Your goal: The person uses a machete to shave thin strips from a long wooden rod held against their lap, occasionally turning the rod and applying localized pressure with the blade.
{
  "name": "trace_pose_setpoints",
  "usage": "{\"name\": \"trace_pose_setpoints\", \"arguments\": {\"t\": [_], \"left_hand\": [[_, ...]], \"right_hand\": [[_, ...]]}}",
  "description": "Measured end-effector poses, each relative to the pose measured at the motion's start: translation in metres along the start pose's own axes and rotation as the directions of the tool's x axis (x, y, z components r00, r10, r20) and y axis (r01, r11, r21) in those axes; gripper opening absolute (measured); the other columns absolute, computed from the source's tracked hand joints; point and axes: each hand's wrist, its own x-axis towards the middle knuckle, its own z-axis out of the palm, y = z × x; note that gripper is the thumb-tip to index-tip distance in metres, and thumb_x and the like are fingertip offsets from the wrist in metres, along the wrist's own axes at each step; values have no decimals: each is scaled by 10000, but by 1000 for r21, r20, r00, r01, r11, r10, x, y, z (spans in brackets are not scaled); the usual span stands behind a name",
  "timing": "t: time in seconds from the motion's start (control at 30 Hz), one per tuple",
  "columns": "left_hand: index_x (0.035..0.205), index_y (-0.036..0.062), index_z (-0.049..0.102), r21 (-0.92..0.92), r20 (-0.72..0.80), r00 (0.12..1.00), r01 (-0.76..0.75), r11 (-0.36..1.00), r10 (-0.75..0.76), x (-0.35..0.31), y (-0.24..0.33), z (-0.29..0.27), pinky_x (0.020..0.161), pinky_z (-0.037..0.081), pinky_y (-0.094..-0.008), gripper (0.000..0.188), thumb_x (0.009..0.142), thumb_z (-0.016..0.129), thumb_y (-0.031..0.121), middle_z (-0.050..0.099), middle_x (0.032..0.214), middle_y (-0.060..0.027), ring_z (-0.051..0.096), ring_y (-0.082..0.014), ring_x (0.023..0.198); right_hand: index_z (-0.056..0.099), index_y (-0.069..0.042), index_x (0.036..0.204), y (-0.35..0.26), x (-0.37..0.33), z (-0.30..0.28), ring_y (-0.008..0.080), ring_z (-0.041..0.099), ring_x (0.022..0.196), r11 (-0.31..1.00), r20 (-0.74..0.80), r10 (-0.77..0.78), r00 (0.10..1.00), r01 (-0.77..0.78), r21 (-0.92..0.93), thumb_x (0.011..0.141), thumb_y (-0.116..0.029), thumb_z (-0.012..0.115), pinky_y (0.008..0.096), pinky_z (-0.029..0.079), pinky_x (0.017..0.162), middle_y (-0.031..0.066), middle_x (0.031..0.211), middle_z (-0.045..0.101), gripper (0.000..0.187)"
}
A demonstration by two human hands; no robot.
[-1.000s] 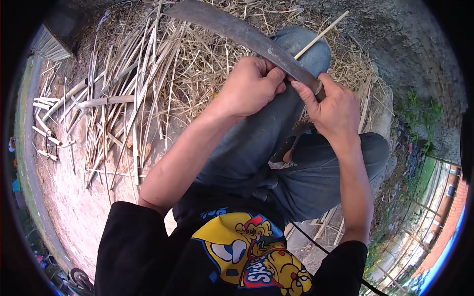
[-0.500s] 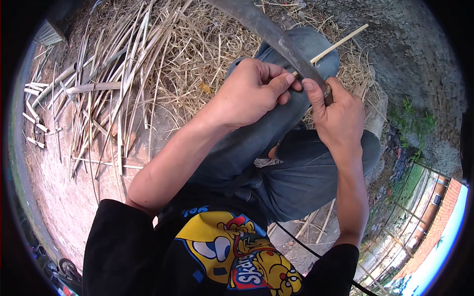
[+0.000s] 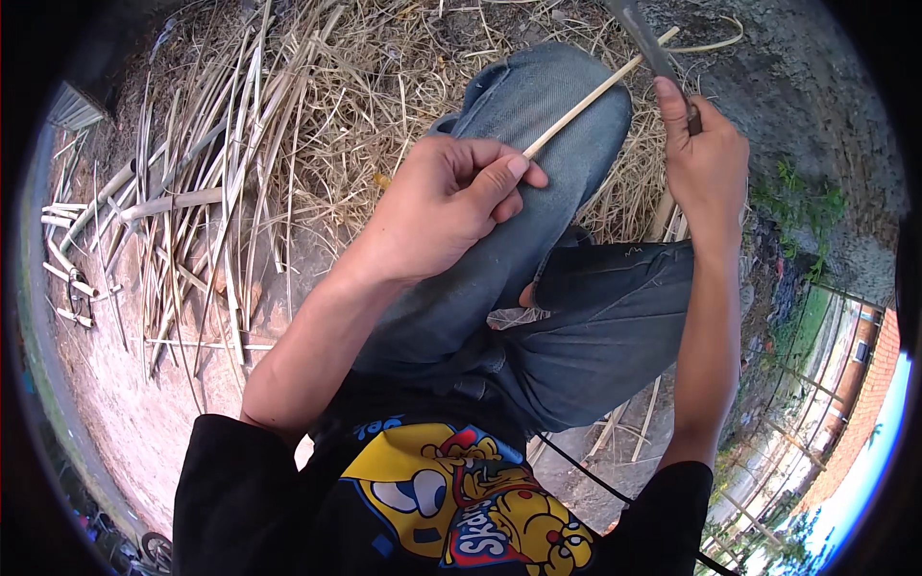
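Clock read off view centre. Main change over the last second: right hand and curved machete shifted outward, from tight beside the left hand to the far end of the bamboo strip. A thin curled shaving now stuck out past the blade, toward 2. My read: a shaving stroke had run nearly the full exposed length.

Hands: left at 12, pinching the strip's near end, thumb on top. Right at 2, wrapped on the machete's handle end, thumb laid toward the blade.

Strip sat at 1, slanting up and right from the left fingers, over the jeans knee; couldn't tell if it touched the denim. Blade crossed it just short of the tip; contact looked likely.

Edges/room: machete ran off the top of view at 1, point hidden. Couldn't tell which side was sharp. Open air between the hands, above the knee. Loose straw-like shavings at 11, long split strips at 10, both well apart from the blade. Leafy plants between 2 and 3, beyond the right wrist.
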Motion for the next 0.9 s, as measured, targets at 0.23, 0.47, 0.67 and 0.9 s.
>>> {"name": "trace_pose_setpoints", "arguments": {"t": [0.23, 0.47, 0.67, 0.9], "left_hand": [[1069, -33, 723, -51, -12, 999, 39, 998, -39, 6, -1, -2, 460, 253, -199, 295, 1081, 583, 226, 543, 681, 36, 375, -5, 517], [1088, -12, 728, 40, -42, 998, 42, 998, -40, 4, 5, -2, 456, 254, -204, 288, 1082, 578, 233, 595, 695, 13, 358, -9, 496], [1134, -20, 710, -20, 21, 993, 115, 993, -114, -22, 18, -10, 484, 303, -212, 315, 1102, 504, 216, 647, 716, -30, 382, -36, 494], [1136, -55, 716, 166, -74, 992, 115, 979, -104, -72, 3, -61, 504, 344, -203, 269, 1085, 547, 147, 694, 741, -68, 441, -35, 523]], "right_hand": [[664, 20, 804, 48, 22, -11, 140, 516, 581, 954, -104, 240, 965, -215, 210, 1011, -682, 520, 321, 414, 576, 68, 594, 523, 745], [691, 1, 800, -29, -45, -3, 310, 640, 546, 993, 133, -111, 985, 103, 65, 924, -715, 622, 434, 494, 551, 113, 547, 587, 730], [668, -25, 766, -26, -45, -2, 365, 681, 597, 990, 113, -130, 985, 124, 61, 910, -764, 580, 479, 521, 564, 133, 574, 626, 758], [636, -18, 729, -5, -33, -4, 369, 635, 555, 996, 94, -10, 996, 1, 93, 927, -740, 582, 467, 481, 535, 142, 550, 590, 751]]}}
